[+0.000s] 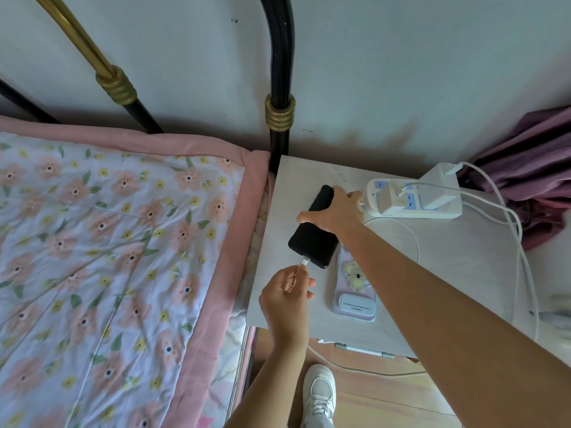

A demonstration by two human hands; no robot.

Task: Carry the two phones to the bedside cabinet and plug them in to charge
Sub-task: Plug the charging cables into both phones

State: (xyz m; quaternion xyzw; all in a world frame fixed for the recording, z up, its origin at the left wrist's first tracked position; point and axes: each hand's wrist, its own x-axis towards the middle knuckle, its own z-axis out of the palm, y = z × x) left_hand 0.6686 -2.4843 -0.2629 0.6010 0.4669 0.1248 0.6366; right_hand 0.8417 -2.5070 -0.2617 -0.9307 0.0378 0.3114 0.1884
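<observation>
**Black phone steadied as the cable plug meets its port**

While the right hand [335,208] presses down across the upper half of the black phone [312,239], fingers spread over its edges, the left hand [285,299] pinches the white cable plug [304,261] between thumb and fingers right at the phone's bottom edge. Whether the plug is fully seated cannot be told. Both phones lie on the white table [457,273]. Just right of the left hand, under the right forearm, the second phone [355,291] lies in a pale purple case with a cartoon sticker, touching or nearly touching the black one. Beyond the right hand sits a white power strip [414,208] with two chargers plugged in, white cables [522,254] looping from them. Left of both hands lies the bed with a floral quilt [108,242].
</observation>
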